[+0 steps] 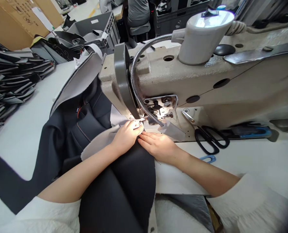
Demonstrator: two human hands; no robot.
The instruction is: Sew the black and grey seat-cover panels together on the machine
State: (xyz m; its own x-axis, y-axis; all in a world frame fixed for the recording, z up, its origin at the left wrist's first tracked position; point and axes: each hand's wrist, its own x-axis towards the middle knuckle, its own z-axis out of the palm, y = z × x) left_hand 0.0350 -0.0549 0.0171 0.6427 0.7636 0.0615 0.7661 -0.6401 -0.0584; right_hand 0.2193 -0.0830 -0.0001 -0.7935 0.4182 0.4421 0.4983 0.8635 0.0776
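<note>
In the head view, the left hand [126, 136] is pinching the grey lining [97, 144] of the dark padded panel [90, 121] between curled fingers, directly beside the presser foot [141, 121]. The right hand [157, 147] is lying open and flat, its fingers extended and pressing on the dark face of the panel without gripping it, just touching the left hand. The panel is lying across the table [20, 142], with its gathered edge reaching the needle area of the sewing machine [163, 76] and its lower part draping toward the person. A gooseneck lamp [202, 38] is arching down over that area. Black-handled scissors [207, 139] are lying on the table just beside the machine, and small snips [187, 116] are resting on the machine bed. A stack of dark cut pieces [10, 84] is occupying the table's far left. Beyond it, a grey plastic crate [93, 29] is standing near a cardboard box [15, 22], and a co-worker [136, 13] is sitting with their back turned.
</note>
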